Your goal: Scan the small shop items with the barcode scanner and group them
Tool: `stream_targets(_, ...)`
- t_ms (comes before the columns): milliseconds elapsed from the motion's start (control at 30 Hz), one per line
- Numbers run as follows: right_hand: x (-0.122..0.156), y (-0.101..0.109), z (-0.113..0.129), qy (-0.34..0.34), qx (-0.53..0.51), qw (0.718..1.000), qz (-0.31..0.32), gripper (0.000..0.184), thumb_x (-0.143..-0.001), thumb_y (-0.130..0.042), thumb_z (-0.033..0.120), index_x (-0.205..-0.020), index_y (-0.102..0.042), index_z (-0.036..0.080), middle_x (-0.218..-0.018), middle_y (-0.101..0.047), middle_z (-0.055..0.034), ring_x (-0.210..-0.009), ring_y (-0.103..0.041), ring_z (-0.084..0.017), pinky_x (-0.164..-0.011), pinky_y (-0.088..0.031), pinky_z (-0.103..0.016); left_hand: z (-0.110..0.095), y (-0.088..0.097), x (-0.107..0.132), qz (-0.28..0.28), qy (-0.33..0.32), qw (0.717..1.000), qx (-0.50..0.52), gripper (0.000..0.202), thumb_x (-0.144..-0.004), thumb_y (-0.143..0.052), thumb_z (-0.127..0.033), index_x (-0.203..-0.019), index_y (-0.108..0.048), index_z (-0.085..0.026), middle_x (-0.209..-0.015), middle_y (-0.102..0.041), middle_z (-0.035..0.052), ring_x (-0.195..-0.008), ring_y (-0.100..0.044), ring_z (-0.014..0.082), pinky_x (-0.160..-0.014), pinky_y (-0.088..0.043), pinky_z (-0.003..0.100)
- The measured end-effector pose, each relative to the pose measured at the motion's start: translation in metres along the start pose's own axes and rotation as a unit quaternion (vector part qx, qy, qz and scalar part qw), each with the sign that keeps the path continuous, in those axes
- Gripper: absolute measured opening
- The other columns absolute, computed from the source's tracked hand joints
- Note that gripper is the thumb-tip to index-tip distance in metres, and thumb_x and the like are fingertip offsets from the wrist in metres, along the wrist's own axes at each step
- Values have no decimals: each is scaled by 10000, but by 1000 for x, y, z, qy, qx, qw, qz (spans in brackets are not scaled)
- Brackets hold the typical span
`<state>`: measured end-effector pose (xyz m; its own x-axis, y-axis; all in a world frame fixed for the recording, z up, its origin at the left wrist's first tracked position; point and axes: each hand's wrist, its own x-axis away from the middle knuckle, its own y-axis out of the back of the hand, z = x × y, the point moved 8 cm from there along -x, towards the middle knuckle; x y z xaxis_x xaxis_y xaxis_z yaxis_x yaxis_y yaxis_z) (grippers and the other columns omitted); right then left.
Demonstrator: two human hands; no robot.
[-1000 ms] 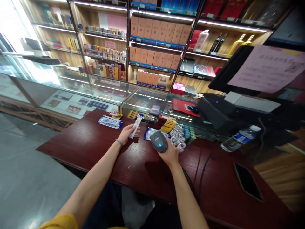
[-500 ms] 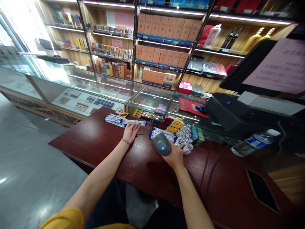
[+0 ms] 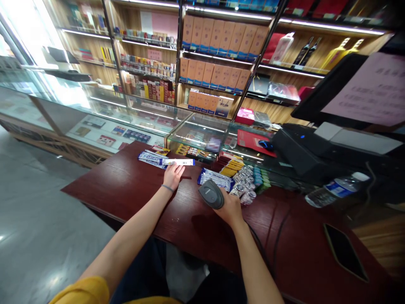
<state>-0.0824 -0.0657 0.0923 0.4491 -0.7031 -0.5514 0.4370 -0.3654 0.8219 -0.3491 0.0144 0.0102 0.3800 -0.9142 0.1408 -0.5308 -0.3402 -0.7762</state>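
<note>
My right hand [image 3: 232, 207] is wrapped round a grey handheld barcode scanner [image 3: 211, 194], held just above the dark red wooden counter [image 3: 133, 190]. My left hand [image 3: 173, 174] lies flat with fingers stretched out, its fingertips beside a long white-and-blue packet [image 3: 179, 162] resting on the counter. That packet lies across a small stack of blue-and-white packets [image 3: 152, 158]. Another blue-and-white packet [image 3: 215, 179] lies just beyond the scanner.
Rows of small jars and coloured packs [image 3: 245, 179] sit right of the scanner. A water bottle [image 3: 335, 189] lies on its side and a black phone [image 3: 344, 251] lies flat at the right. A black till [image 3: 300, 154] and glass showcase [image 3: 196, 135] stand behind.
My left hand held the long packet upright a second ago; it now lies on the counter and the hand is flat beside it. The scanner's blue light no longer shows.
</note>
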Motion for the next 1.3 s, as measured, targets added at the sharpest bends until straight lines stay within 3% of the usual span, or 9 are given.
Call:
stream_targets(133, 1, 10, -7, -33, -4, 999, -42, 410, -725, -659, 329, -1114, -624, 203, -704, -718, -28, -613, -697, -237, -560, -465, -273, -1, -1, 0, -17, 9, 1000, -10, 83, -920, -600, -144, -936, -559, -214, -1011, -714, 29, -1029, -698, 142, -1033, -525, 368)
stream_targets(267, 7, 30, -28, -97, 20, 985, -141, 435, -755, -645, 390, -1131, -616, 173, -727, -718, -67, -626, -699, -265, -584, -511, -318, -4, -13, 2, 24, -19, 998, -49, 176, -889, -676, -221, -1052, -611, -229, -1023, -716, 28, -1021, -695, 143, -1023, -524, 364)
stream_targets(433, 21, 48, -56, -168, 44, 955, -243, 511, -771, -660, 492, -1125, -603, 127, -743, -721, -115, -618, -699, -284, -585, -527, -341, -6, -34, 16, 99, -115, 960, -237, 212, -864, -691, -353, -1014, -693, -203, -969, -713, 43, -918, -688, 172, -906, -573, 331)
stream_targets(567, 27, 49, -70, -203, 4, 944, -262, 519, -766, -673, 500, -1128, -590, 137, -770, -735, -110, -658, -719, -269, -615, -540, -319, -7, -61, 42, 156, -256, 833, -465, 175, -886, -652, -349, -930, -723, -195, -936, -720, 57, -898, -674, 198, -924, -542, 328)
stream_targets(700, 33, 52, -80, -239, -28, 927, -286, 543, -738, -683, 508, -1138, -582, 155, -770, -743, -83, -660, -727, -255, -612, -544, -303, 10, -101, 82, 282, -399, 626, -608, 249, -964, -531, -290, -1140, -683, -201, -1082, -713, 78, -1015, -652, 207, -959, -509, 345)
stream_targets(800, 36, 57, -83, -253, -27, 916, -309, 561, -713, -694, 497, -1143, -582, 155, -766, -743, -83, -669, -733, -273, -609, -549, -317, 39, -118, 105, 356, -434, 468, -683, 329, -990, -480, -248, -1283, -629, -225, -1107, -690, 93, -999, -632, 207, -913, -503, 343)
stream_targets(900, 37, 61, -85, -260, -38, 911, -317, 528, -711, -695, 495, -1109, -580, 168, -772, -744, -87, -680, -735, -281, -609, -556, -326, 69, -121, 112, 369, -417, 365, -746, 333, -982, -478, -214, -1269, -646, -233, -1054, -661, 110, -961, -599, 226, -864, -491, 361)
stream_targets(1033, 39, 62, -87, -265, -52, 906, -326, 492, -714, -694, 490, -1078, -565, 184, -781, -744, -85, -684, -735, -276, -612, -564, -326, 98, -113, 112, 383, -367, 313, -788, 337, -977, -491, -213, -1278, -641, -236, -1091, -617, 125, -1013, -553, 254, -847, -480, 376)
stream_targets(1300, 35, 63, -80, -236, -41, 915, -326, 570, -740, -683, 490, -1180, -577, 143, -786, -747, -102, -678, -741, -283, -613, -573, -336, 115, -116, 102, 396, -337, 305, -798, 392, -987, -459, -200, -1348, -605, -249, -1109, -603, 115, -1019, -529, 247, -903, -466, 376)
